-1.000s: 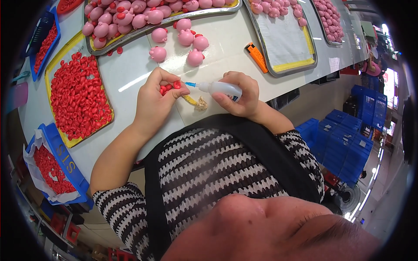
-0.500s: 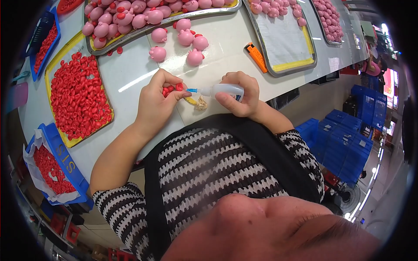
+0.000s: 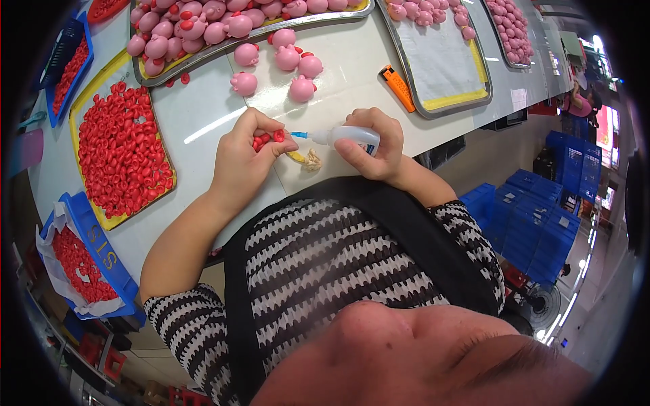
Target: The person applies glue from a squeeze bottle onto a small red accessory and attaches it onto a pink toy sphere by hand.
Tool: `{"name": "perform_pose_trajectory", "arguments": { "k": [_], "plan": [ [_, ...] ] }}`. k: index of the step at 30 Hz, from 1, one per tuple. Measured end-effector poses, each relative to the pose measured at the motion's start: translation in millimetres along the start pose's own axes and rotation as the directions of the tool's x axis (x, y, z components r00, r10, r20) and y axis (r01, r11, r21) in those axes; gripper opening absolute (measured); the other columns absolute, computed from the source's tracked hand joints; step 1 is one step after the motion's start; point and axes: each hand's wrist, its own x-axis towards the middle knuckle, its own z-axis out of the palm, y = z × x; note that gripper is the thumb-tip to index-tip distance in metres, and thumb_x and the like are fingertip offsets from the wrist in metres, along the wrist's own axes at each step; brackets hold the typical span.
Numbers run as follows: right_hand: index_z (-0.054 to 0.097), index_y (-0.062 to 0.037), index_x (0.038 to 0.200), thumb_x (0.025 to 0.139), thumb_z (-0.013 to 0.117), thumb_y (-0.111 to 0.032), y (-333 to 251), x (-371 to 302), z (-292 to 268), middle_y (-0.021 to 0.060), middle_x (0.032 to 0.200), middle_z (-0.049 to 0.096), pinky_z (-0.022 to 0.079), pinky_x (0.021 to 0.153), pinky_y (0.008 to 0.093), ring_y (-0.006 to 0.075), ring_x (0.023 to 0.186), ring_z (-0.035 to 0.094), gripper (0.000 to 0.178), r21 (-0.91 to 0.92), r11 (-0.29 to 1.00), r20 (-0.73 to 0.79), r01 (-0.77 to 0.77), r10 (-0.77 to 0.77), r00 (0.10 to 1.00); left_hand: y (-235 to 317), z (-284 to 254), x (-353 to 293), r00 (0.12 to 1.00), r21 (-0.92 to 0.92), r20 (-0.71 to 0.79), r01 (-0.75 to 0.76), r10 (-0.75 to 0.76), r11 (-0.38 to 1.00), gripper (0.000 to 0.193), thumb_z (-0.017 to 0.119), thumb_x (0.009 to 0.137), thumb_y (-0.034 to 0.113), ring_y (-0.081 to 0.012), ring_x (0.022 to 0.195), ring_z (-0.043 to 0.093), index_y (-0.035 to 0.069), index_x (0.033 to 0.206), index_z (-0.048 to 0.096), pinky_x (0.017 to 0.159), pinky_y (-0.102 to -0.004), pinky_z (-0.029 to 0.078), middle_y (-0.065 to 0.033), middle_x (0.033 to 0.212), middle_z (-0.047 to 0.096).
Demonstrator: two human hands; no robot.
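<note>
My left hand [image 3: 241,154] is closed with small red cupped pieces [image 3: 260,141] in its palm, and one red piece [image 3: 278,136] is pinched between thumb and fingertips. Wrapped in my right hand [image 3: 382,143] is a translucent white squeeze bottle [image 3: 344,134], lying on its side with a thin blue tip [image 3: 299,135]. The tip points left toward the pinched piece, a short gap away from it. Below the tip, a yellow strip [image 3: 296,156] and a crumpled beige lump [image 3: 312,161] lie on the white table.
Several pink pig-shaped figures [image 3: 287,58] stand beyond my hands, near a metal tray [image 3: 223,51] heaped with more. At left are a yellow-edged tray [image 3: 116,220] of red pieces and a blue bin [image 3: 108,260]. An orange box cutter [image 3: 397,88] lies beside another tray [image 3: 455,102].
The bottle's blue tip has drawn slightly up and right, away from the red piece. My left hand holds nearly the same place.
</note>
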Motion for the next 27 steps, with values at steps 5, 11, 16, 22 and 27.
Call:
{"name": "perform_pose_trajectory", "arguments": {
  "k": [5, 11, 16, 22, 27],
  "plan": [
    [0.051, 0.0008, 0.08, 0.077, 0.066, -0.011, 1.1, 0.1, -1.7, 0.0086, 0.061, 0.055, 0.038, 0.045, 0.0255, 0.0136, 0.049, 0.05, 0.019, 0.019, 1.0, 0.042, 0.025, -0.026, 0.999, 2.1, -1.0, 0.2, 1.0, 0.021, 0.013, 0.005, -0.005, 1.0, 0.017, 0.062, 0.08, -0.002, -0.0141, 0.075, 0.063, -0.003, 0.089, 0.048, 0.068, -0.0256, 0.051, -0.0105, 0.078, 0.063],
    [0.047, 0.0014, 0.083, 0.079, 0.063, -0.006, 0.4, -0.3, -2.4, 0.0083, 0.063, 0.052, 0.034, 0.046, 0.0252, 0.0111, 0.05, 0.045, 0.017, 0.038, 0.999, 0.073, 0.03, -0.032, 0.997, 1.3, -1.8, 0.2, 1.0, -0.033, 0.022, 0.02, -0.019, 0.999, 0.017, 0.061, 0.08, -0.003, -0.0143, 0.077, 0.064, -0.003, 0.09, 0.047, 0.069, -0.025, 0.051, -0.0106, 0.08, 0.063],
    [0.055, -0.0001, 0.078, 0.076, 0.069, -0.016, 0.8, 0.1, -1.0, 0.0083, 0.06, 0.058, 0.041, 0.044, 0.0257, 0.0156, 0.047, 0.055, 0.022, 0.023, 1.0, -0.002, -0.005, 0.005, 1.0, 2.0, -2.3, 0.5, 1.0, -0.019, 0.018, 0.015, -0.015, 1.0, 0.017, 0.061, 0.08, -0.003, -0.0139, 0.077, 0.063, -0.003, 0.09, 0.047, 0.069, -0.0246, 0.051, -0.0104, 0.08, 0.062],
    [0.055, -0.0009, 0.078, 0.076, 0.07, -0.016, 0.7, 0.0, -1.5, 0.0075, 0.06, 0.058, 0.041, 0.045, 0.0253, 0.0146, 0.048, 0.056, 0.021, 0.046, 0.999, 0.001, -0.015, 0.015, 1.0, 2.3, -4.0, 1.8, 1.0, -0.037, -0.003, -0.01, 0.009, 0.999, 0.018, 0.062, 0.079, -0.004, -0.0129, 0.076, 0.062, -0.003, 0.091, 0.048, 0.069, -0.0243, 0.051, -0.0103, 0.08, 0.062],
    [0.055, -0.0015, 0.081, 0.076, 0.07, -0.018, 1.0, 0.3, -0.9, 0.0071, 0.062, 0.06, 0.043, 0.046, 0.0246, 0.0137, 0.05, 0.058, 0.023, 0.007, 1.0, 0.0, -0.011, 0.011, 1.0, 5.3, -4.0, 1.1, 1.0, -0.008, -0.005, 0.0, 0.0, 1.0, 0.019, 0.063, 0.079, -0.004, -0.0124, 0.076, 0.061, -0.003, 0.091, 0.048, 0.069, -0.0242, 0.051, -0.0101, 0.08, 0.062]
  ]
}}
